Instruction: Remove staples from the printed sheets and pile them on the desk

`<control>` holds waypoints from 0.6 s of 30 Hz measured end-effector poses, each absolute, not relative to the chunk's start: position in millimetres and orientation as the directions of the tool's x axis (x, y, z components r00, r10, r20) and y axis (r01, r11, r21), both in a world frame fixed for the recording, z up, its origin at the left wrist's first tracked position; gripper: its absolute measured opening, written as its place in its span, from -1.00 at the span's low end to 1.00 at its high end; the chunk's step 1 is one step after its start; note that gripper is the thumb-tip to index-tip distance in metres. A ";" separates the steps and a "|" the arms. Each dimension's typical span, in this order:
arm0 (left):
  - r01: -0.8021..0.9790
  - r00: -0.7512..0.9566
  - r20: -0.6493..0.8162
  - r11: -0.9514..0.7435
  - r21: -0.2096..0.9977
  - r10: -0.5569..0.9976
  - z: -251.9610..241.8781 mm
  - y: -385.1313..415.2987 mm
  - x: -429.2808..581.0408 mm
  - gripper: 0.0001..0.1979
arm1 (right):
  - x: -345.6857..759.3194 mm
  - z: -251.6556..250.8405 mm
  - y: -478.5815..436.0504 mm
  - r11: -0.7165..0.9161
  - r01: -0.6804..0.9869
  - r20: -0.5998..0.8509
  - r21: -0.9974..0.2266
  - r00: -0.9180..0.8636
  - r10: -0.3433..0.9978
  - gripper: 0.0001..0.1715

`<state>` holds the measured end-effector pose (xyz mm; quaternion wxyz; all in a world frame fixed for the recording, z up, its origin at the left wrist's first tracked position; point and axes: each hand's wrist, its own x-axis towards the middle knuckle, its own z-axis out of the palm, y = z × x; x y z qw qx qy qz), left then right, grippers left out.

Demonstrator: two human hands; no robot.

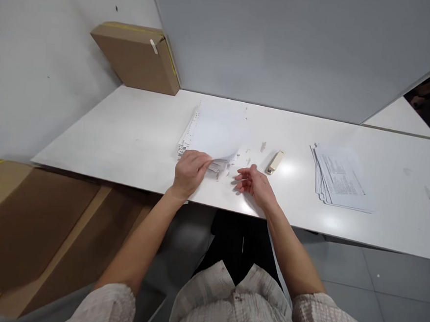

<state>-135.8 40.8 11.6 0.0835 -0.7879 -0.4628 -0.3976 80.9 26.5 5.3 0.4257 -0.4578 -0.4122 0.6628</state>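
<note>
A stack of white paper sheets [221,127] with uneven left edges lies on the table in front of me. My left hand [191,171] pinches the near edge of the top paper, which curls up at its near right corner. Just right of that corner, my right hand [253,183] hovers with its fingers apart and nothing visible in them. Beyond it rests a small beige stapler [276,161]. Small paper scraps [263,146] are scattered between the stack and the stapler.
Fanned printed sheets [342,177] lie farther right on the white table [147,127]. A cardboard box [137,60] leans in the back left corner, against a grey partition [282,48]. Larger cardboard boxes [30,217] stand below the table at left.
</note>
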 end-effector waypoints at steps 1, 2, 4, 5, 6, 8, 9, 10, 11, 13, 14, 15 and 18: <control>0.785 0.297 0.712 -0.588 0.198 0.636 11.5 34.1 -133.2 -0.88 | 79.3 5.0 30.1 -0.328 -0.244 -0.277 -0.913 -0.222 0.935 -0.39; 0.759 0.364 0.709 -0.633 0.150 0.604 11.5 27.2 -130.2 -0.89 | 79.2 4.7 32.9 -0.346 -0.275 -0.293 -0.897 -0.216 0.931 -0.39; 0.673 0.508 0.675 -0.735 0.075 0.534 11.3 15.6 -124.6 -0.90 | 83.6 3.1 35.3 -0.338 -0.257 -0.305 -0.905 -0.160 0.939 -0.46; 0.639 0.548 0.658 -0.766 0.068 0.516 11.3 12.4 -122.9 -0.90 | 88.1 1.8 34.6 -0.320 -0.214 -0.302 -0.923 -0.112 0.947 -0.51; 0.629 0.554 0.651 -0.773 0.081 0.519 11.2 11.6 -122.5 -0.89 | 94.0 0.2 32.6 -0.306 -0.151 -0.299 -0.940 -0.070 0.952 -0.56; 0.687 0.481 0.659 -0.716 0.126 0.578 10.8 17.6 -125.2 -0.85 | 109.0 -3.5 24.9 -0.316 -0.007 -0.315 -0.949 -0.032 0.948 -0.60; 0.739 0.427 0.662 -0.660 0.137 0.616 10.2 23.9 -128.1 -0.83 | 117.1 -5.2 19.7 -0.333 0.051 -0.335 -0.941 -0.028 0.942 -0.60; 0.786 0.387 0.655 -0.603 0.133 0.649 9.3 31.4 -131.4 -0.80 | 125.0 -6.7 14.0 -0.356 0.092 -0.360 -0.930 -0.029 0.932 -0.59; 0.822 0.370 0.637 -0.558 0.114 0.676 8.2 39.4 -134.7 -0.77 | 132.0 -7.9 8.4 -0.378 0.112 -0.384 -0.919 -0.034 0.923 -0.59; 0.848 0.402 0.576 -0.527 0.061 0.712 5.7 53.3 -140.1 -0.72 | 142.3 -8.8 -1.4 -0.403 0.103 -0.409 -0.909 -0.055 0.911 -0.59; 0.844 0.430 0.548 -0.535 0.039 0.717 4.7 58.2 -141.7 -0.73 | 145.3 -8.6 -5.0 -0.407 0.086 -0.413 -0.910 -0.071 0.908 -0.59; 0.835 0.456 0.531 -0.549 0.021 0.714 4.2 61.6 -142.6 -0.73 | 146.9 -8.0 -7.6 -0.406 0.069 -0.411 -0.911 -0.094 0.907 -0.59; 0.814 0.509 0.518 -0.581 -0.029 0.687 5.8 64.1 -142.4 -0.73 | 146.9 -5.9 -10.2 -0.389 0.050 -0.392 -0.920 -0.127 0.911 -0.59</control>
